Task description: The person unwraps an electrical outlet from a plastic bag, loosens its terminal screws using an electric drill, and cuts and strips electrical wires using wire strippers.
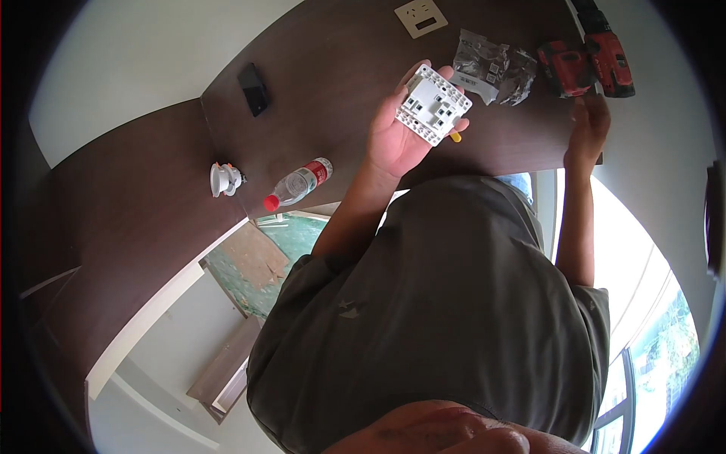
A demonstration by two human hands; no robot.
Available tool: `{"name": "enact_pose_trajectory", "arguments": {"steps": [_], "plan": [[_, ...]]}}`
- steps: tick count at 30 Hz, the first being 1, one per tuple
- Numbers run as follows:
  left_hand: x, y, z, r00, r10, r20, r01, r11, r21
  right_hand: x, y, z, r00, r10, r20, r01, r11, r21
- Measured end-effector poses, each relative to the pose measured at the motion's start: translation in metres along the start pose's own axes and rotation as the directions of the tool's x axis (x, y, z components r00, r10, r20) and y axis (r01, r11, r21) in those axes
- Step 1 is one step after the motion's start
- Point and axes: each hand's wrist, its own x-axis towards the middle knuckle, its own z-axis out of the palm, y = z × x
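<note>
My left hand (393, 140) is palm up, its thumb and fingers wrapped round the edges of a white wall socket (434, 106). The socket's back, with its terminals and slots, faces up. A small yellow piece (456, 137) shows just below that hand's fingers; what it belongs to is hidden. On the right, my right hand (589, 129) is at the lower end of a red and black cordless drill (607, 64) and a second red and black tool part (564, 68). Its fingers are partly hidden, so I cannot tell whether they grip anything.
On the dark brown tabletop (310, 83) lie a cream socket (420, 17), crumpled clear plastic bags (491, 66), a black phone (253, 89), a red-capped plastic bottle (299, 184) and a white round fitting (225, 180). The table's near edge runs close to my body.
</note>
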Motion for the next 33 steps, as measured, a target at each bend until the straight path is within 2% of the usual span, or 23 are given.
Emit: {"name": "enact_pose_trajectory", "arguments": {"steps": [2, 4, 8, 10, 11, 13, 14, 16, 19, 20, 22, 24, 26, 28, 29, 30, 31, 32, 33], "plan": [[-0.001, 0.0, 0.0, 1.0, 0.008, -0.026, -0.008, 1.0, 0.006, 0.006, -0.01, -0.003, 0.999, -0.006, -0.035, 0.004, 0.998, -0.057], [0.001, 0.001, 0.0, 0.998, -0.017, -0.056, 0.015, 0.999, -0.029, 0.006, -0.038, 0.007, 0.989, -0.134, -0.068, 0.124, 0.983, -0.135], [0.002, 0.007, 0.008, 0.998, -0.041, -0.044, 0.042, 0.999, 0.009, 0.024, -0.035, 0.018, 0.982, -0.153, -0.114, 0.143, 0.986, -0.089], [0.0, 0.009, 0.013, 0.998, -0.053, -0.016, 0.053, 0.998, -0.026, 0.047, -0.017, 0.011, 0.971, -0.236, -0.035, 0.224, 0.953, -0.205], [-0.002, 0.011, 0.009, 0.999, -0.046, -0.017, 0.045, 0.999, -0.025, 0.051, -0.018, 0.011, 0.971, -0.238, -0.029, 0.227, 0.953, -0.203], [-0.004, 0.016, 0.0, 0.991, -0.075, 0.113, 0.086, 0.992, -0.097, 0.059, -0.023, 0.012, 0.95, -0.294, 0.102, 0.307, 0.939, -0.154], [-0.004, 0.018, -0.001, 0.991, -0.065, 0.114, 0.076, 0.992, -0.097, 0.059, -0.03, 0.017, 0.948, -0.3, 0.11, 0.314, 0.937, -0.152], [-0.006, 0.02, -0.002, 0.974, -0.133, 0.181, 0.142, 0.989, -0.035, 0.058, -0.042, 0.023, 0.961, -0.244, 0.13, 0.238, 0.969, 0.061], [-0.011, 0.019, 0.002, 0.974, -0.168, 0.155, 0.165, 0.986, 0.032, 0.075, -0.042, 0.013, 0.92, -0.325, 0.221, 0.328, 0.944, 0.021], [-0.013, 0.018, 0.004, 0.971, -0.194, 0.14, 0.186, 0.98, 0.065, 0.071, -0.046, 0.014, 0.917, -0.33, 0.225, 0.333, 0.943, 0.024], [-0.016, 0.018, 0.007, 0.974, -0.19, 0.125, 0.18, 0.98, 0.086, 0.063, -0.053, 0.017, 0.914, -0.385, 0.131, 0.387, 0.922, 0.008], [-0.021, 0.018, 0.007, 0.978, -0.18, 0.105, 0.18, 0.984, 0.015, 0.048, -0.065, 0.013, 0.919, -0.369, 0.14, 0.377, 0.926, -0.031], [-0.025, 0.019, 0.007, 0.981, -0.171, 0.096, 0.167, 0.985, 0.041, 0.027, -0.083, 0.004, 0.924, -0.358, 0.135, 0.369, 0.927, -0.072], [-0.028, 0.02, 0.007, 0.981, -0.168, 0.096, 0.163, 0.985, 0.061, 0.0, -0.106, -0.006, 0.877, -0.44, 0.192, 0.467, 0.876, -0.122], [-0.029, 0.02, 0.006, 0.981, -0.162, 0.104, 0.152, 0.984, 0.098, -0.011, -0.112, -0.012, 0.876, -0.445, 0.188, 0.471, 0.874, -0.123], [-0.029, 0.021, 0.005, 0.981, -0.157, 0.11, 0.142, 0.98, 0.136, -0.024, -0.115, -0.017, 0.899, -0.391, 0.197, 0.406, 0.913, -0.041], [-0.028, 0.023, 0.003, 0.971, -0.172, 0.165, 0.153, 0.981, 0.122, -0.037, -0.117, -0.023, 0.918, -0.334, 0.212, 0.333, 0.942, 0.041], [-0.03, 0.024, 0.006, 0.97, -0.177, 0.168, 0.157, 0.98, 0.125, -0.052, -0.117, -0.029, 0.92, -0.335, 0.206, 0.334, 0.942, 0.041], [-0.032, 0.025, 0.009, 0.973, -0.175, 0.148, 0.154, 0.977, 0.147, -0.066, -0.116, -0.034, 0.951, -0.22, 0.218, 0.212, 0.976, 0.057]]}}
